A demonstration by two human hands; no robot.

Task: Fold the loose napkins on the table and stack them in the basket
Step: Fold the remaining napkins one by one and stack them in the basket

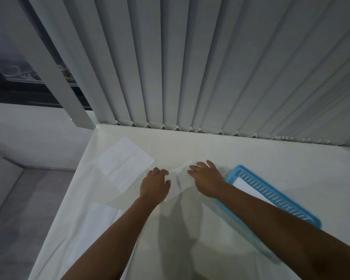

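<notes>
The napkin (181, 179) I am working on is thin white paper, matt and softly crumpled along its folds. The open napkin (123, 160) to its left is the same matt paper, with faint crease lines. The tablecloth (251, 158) I see beneath is smooth, matt cream fabric. The basket (271, 196) is smooth blue plastic with slotted walls. The blinds (190, 67) look like matt grey woven fabric.

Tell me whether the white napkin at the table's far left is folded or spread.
Spread: the white paper napkin lies flat as one open sheet on the cream-covered table, crease lines visible.
</notes>
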